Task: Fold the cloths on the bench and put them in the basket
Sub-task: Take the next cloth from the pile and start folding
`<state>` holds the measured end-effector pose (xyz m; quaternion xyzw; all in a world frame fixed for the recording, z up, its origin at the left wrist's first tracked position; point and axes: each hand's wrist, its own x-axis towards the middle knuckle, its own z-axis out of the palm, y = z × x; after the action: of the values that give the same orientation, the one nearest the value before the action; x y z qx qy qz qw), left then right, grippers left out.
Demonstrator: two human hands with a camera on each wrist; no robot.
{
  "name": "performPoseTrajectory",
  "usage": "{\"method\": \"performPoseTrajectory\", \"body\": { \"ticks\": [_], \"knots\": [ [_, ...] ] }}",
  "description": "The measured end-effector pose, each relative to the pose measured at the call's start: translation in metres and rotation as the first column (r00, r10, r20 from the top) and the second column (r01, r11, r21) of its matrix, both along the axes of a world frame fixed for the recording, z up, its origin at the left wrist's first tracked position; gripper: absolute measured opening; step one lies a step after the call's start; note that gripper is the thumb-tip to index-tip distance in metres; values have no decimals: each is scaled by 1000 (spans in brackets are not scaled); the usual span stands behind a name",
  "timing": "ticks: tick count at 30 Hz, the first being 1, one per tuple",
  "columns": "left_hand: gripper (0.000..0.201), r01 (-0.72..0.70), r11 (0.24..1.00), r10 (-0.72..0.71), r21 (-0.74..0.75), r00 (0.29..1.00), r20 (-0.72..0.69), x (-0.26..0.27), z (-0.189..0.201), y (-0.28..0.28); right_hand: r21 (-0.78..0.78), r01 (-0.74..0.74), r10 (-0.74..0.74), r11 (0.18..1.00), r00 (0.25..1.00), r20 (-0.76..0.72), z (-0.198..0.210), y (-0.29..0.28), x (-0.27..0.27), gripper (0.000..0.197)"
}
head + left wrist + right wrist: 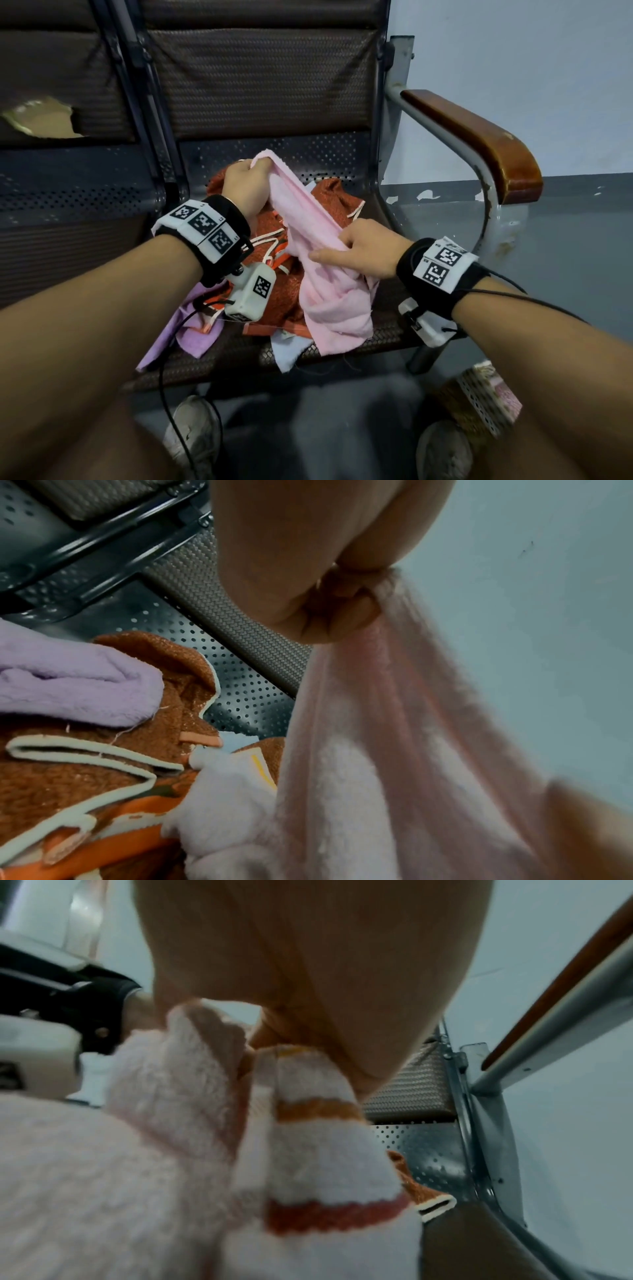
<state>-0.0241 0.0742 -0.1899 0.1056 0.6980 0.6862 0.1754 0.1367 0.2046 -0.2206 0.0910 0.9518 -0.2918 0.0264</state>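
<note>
A pink towel (318, 260) stretches between both hands above a heap of cloths on the bench seat (342, 161). My left hand (245, 186) grips its far corner, fingers curled round the bunched pink towel (394, 723). My right hand (359, 248) pinches the near edge of the pink towel (103, 1164), with a striped white strip (318, 1150) hanging at its fingers. Under the towel lie an orange-brown cloth (281, 291) with cream piping, a lilac cloth (191, 329) and a pale blue one (287, 353). The basket (479, 397) stands on the floor at lower right, partly hidden by my right arm.
The seat has a wooden armrest (479, 137) on a grey metal frame to the right. A second seat (68, 192) adjoins on the left, its backrest torn. My shoes (195, 431) are on the grey floor under the bench front. A cable (164, 377) hangs from the left wrist camera.
</note>
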Motion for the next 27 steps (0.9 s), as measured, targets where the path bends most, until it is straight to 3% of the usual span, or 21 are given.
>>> {"method": "performPoseTrajectory", "body": {
  "ticks": [3,6,9,12,15,19,22,24,27],
  "knots": [
    [32,-43,999,43,4,999,31,-2,0,-4,137,-30,25,990,999,35,-8,1,-3,61],
    [22,-65,998,65,4,996,56,-7,-2,-6,100,15,-20,995,999,46,-11,5,-2,51],
    [19,-55,995,59,-78,997,52,-8,2,-5,55,241,-235,969,967,-103,-2,15,-3,48],
    [14,43,995,-46,-88,998,-32,-8,1,-2,35,472,-437,881,839,-324,11,32,-3,43],
    [13,-18,996,9,-84,994,-111,-14,-1,-5,86,453,-385,887,831,-402,15,46,5,39],
    [14,-138,984,114,-109,972,-205,-24,-9,-13,296,225,-191,928,972,-139,13,51,14,50],
    [7,-165,976,131,-140,965,-229,-25,-14,-18,303,236,-210,923,971,-117,11,46,12,67],
    [20,-117,983,99,-138,986,-135,-22,-16,-18,239,337,-283,911,930,-235,13,44,9,62],
    [26,-12,997,23,-71,987,156,-14,-16,-14,77,365,-326,928,894,-309,14,45,10,52]
  ]
}}
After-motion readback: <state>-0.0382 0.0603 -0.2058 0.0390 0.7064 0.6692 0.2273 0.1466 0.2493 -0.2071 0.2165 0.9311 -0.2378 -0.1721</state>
